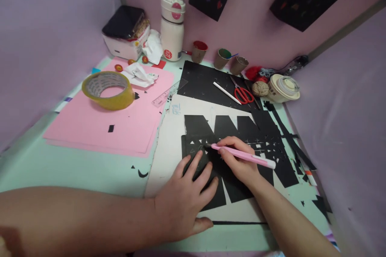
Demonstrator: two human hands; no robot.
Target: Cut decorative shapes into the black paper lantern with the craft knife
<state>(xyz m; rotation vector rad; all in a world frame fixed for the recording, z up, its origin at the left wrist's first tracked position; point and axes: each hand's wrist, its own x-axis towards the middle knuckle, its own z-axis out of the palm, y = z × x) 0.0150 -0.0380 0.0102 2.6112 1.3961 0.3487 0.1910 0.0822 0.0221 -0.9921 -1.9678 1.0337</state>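
A sheet of black paper (241, 184), with tapered flaps along its edges and small shapes cut through its middle, lies on a white board (164, 160). My left hand (193, 188) rests on the paper's left part, fingers spread and pressing it flat. In my right hand (241, 164) is a slim pink craft knife (241, 153), gripped like a pen. Its dark tip meets the paper just above my left fingertips, among small triangular holes and pale drawn outlines. Part of the paper is hidden under both hands.
Pink sheets (90, 128) with a tape roll (108, 90) lie left. Behind are a clear ruler (169, 93), a white pen (226, 93), red-handled scissors (243, 94), paint cups (222, 59) and a bottle (172, 36). Black scraps (292, 144) lie right.
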